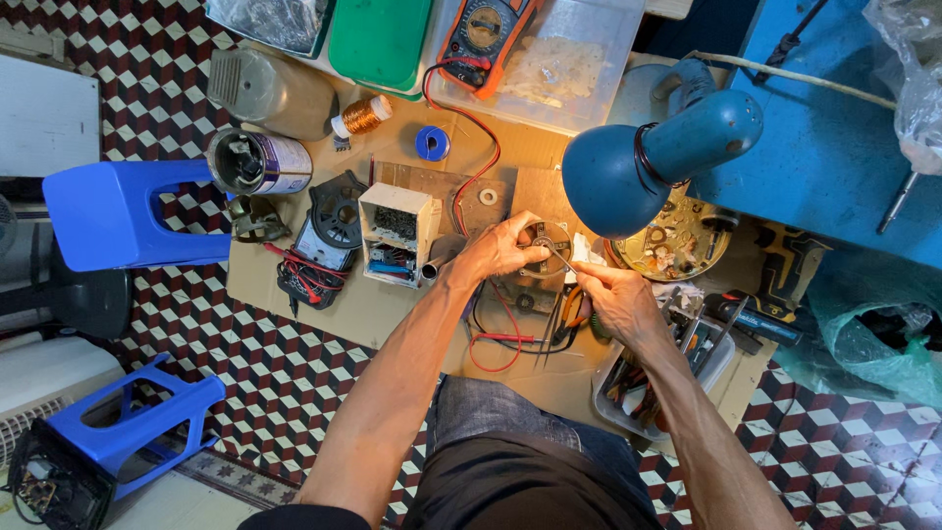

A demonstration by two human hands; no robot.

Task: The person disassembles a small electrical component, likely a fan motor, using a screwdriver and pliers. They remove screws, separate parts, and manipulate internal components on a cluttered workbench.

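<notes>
Right hand point(616, 294) angles probe point(563, 260) up-left — seemingly.

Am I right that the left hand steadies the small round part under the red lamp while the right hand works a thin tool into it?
Not quite: the lamp is blue, not red, as the head view shows. The rest holds: the left hand steadies the small round part while the right hand works a thin tool into it.
</notes>
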